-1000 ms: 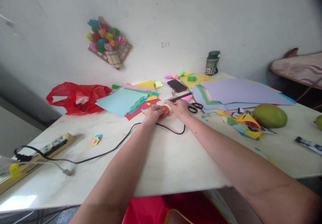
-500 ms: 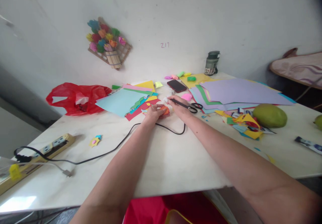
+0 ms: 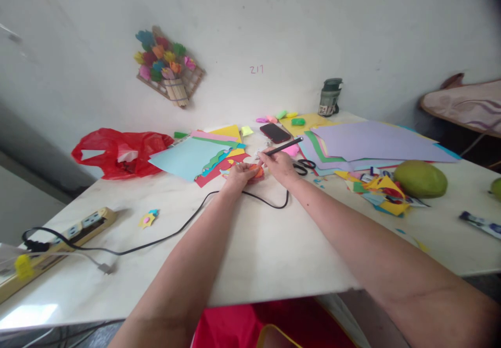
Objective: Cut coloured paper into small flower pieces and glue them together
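Note:
My left hand (image 3: 239, 176) has its fingers closed on a small orange paper piece (image 3: 256, 172) at the middle of the table. Close beside it, my right hand (image 3: 278, 164) grips a slim black pen (image 3: 287, 145), whose silvery end points up and to the right. The pen's other end is near the paper and hard to make out. Black-handled scissors (image 3: 307, 165) lie just right of my right hand, partly hidden. Red paper (image 3: 205, 177) and coloured cut strips lie left of the orange piece.
A black cord (image 3: 172, 237) runs from the power strip (image 3: 84, 228) under my left arm. Paper sheets (image 3: 360, 142), scraps (image 3: 385, 194) and a green fruit (image 3: 420, 179) lie to the right. A phone (image 3: 275, 133) and red bag (image 3: 121, 152) lie farther back.
The pen in my right hand has swung from slanting down over the scissors to pointing up and right. My left hand has stayed almost in place.

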### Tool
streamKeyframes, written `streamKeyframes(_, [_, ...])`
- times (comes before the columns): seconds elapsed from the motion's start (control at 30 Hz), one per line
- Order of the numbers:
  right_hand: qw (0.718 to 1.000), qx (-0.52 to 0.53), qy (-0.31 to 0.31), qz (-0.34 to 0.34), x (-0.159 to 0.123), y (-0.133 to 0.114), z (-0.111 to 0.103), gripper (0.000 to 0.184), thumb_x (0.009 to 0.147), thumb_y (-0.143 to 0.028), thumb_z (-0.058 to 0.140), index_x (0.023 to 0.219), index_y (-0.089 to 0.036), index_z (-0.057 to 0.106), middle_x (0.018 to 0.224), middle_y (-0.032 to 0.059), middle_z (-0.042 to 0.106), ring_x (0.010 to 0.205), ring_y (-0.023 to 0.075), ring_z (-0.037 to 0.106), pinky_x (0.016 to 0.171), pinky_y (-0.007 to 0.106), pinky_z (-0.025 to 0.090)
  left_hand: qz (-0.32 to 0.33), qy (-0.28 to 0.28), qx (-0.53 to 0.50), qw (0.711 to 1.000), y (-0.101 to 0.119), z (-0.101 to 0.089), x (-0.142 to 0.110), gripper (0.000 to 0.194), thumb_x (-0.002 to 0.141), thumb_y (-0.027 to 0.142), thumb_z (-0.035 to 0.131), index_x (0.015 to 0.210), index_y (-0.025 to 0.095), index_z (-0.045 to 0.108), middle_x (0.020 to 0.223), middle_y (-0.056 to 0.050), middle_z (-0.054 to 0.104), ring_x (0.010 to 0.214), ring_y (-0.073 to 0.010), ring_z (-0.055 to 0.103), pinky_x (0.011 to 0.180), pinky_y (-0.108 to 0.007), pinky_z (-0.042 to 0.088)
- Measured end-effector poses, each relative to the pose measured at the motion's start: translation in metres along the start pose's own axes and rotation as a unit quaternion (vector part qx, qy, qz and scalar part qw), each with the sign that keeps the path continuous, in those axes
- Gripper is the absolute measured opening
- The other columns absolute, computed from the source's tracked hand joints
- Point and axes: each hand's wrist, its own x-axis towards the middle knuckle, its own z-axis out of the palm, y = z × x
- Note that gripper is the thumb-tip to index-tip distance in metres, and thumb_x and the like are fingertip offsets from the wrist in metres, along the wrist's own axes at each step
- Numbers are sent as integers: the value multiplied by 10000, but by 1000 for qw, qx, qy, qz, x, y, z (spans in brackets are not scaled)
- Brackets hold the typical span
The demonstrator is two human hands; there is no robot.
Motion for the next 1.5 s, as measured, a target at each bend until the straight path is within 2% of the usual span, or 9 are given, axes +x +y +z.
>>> streamKeyframes(0.13, [999, -21, 13, -25, -1, -2, 3, 261, 777, -428, 568, 703, -189, 639, 714, 32, 679, 678, 163, 609, 636, 263, 449, 7, -9, 13, 1000, -3, -2, 2, 326, 579, 317, 814, 738, 111, 617, 664, -57, 671, 628, -160, 659, 663, -275, 531])
streamKeyframes(0.3, [1000, -8, -7, -1, 0, 6, 6, 234, 781, -396, 573, 769, -184, 671, 835, 57, 710, 792, 181, 641, 667, 263, 470, 11, -9, 13, 1000, -4, -3, 2, 326, 581, 331, 813, 704, 125, 593, 648, -38, 657, 614, -151, 649, 679, -283, 537])
streamKeyframes(0.57, [999, -21, -30, 4, -1, 8, 6, 301, 805, -451, 547, 767, -180, 672, 787, 47, 709, 762, 180, 649, 721, 280, 484, 4, -24, 5, 1000, -3, -3, 2, 301, 594, 297, 801, 704, 121, 583, 624, -31, 639, 577, -131, 622, 599, -240, 502])
streamKeyframes(1.07, [998, -60, -33, 10, -2, 7, 7, 215, 804, -380, 573, 777, -200, 687, 776, 47, 713, 773, 200, 657, 722, 300, 491, -4, -22, 8, 1000, -2, -2, 1, 328, 569, 311, 811, 699, 121, 577, 630, -39, 646, 571, -131, 623, 598, -248, 500])
streamKeyframes(1.5, [996, -84, -26, 4, -3, 6, 7, 211, 799, -394, 575, 767, -218, 685, 738, 39, 706, 742, 203, 655, 685, 298, 490, 6, -25, 15, 1000, -3, -3, 3, 322, 575, 313, 809, 701, 118, 586, 627, -43, 650, 566, -126, 621, 572, -229, 504])
